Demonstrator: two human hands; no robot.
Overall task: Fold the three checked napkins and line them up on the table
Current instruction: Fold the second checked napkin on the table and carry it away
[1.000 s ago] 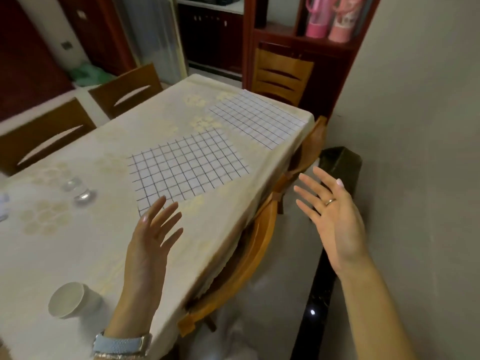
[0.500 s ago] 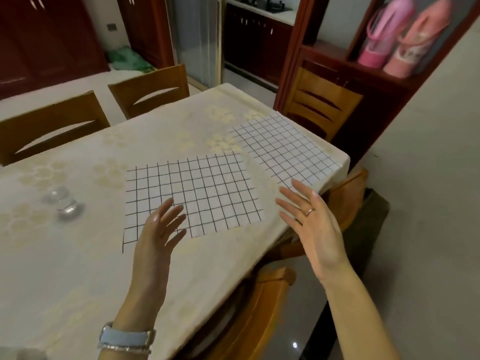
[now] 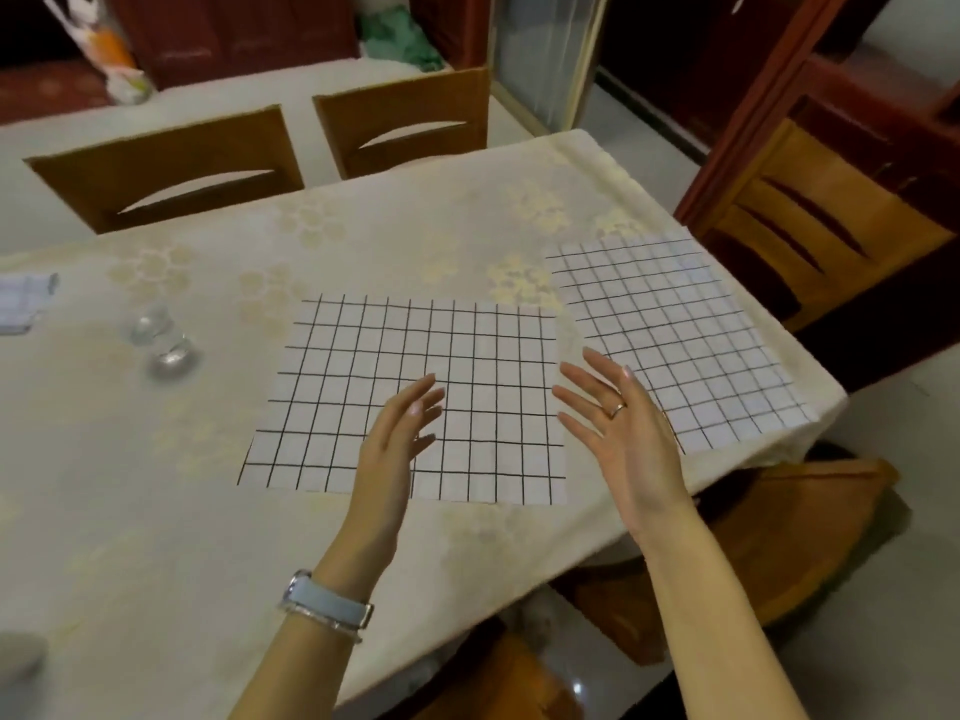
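Two white napkins with a black grid lie flat and unfolded on the cream tablecloth. The nearer napkin (image 3: 415, 376) is in the middle of the table; the second napkin (image 3: 675, 330) lies by the right edge. A small folded checked cloth (image 3: 23, 301) sits at the far left edge of view. My left hand (image 3: 400, 439), wearing a pale blue watch, hovers over the nearer napkin's front half, fingers apart. My right hand (image 3: 618, 423), with a ring, hangs over that napkin's right edge, fingers spread and holding nothing.
Two clear glasses (image 3: 161, 337) stand left of the nearer napkin. Wooden chairs (image 3: 171, 168) line the far side, another chair (image 3: 810, 220) stands at the right end, and one chair (image 3: 779, 543) is tucked under the near edge. A white cup (image 3: 18, 657) sits bottom left.
The view swung left and down toward the table. Both hands moved forward over the nearer napkin; the right hand came from beside the table edge to above it.
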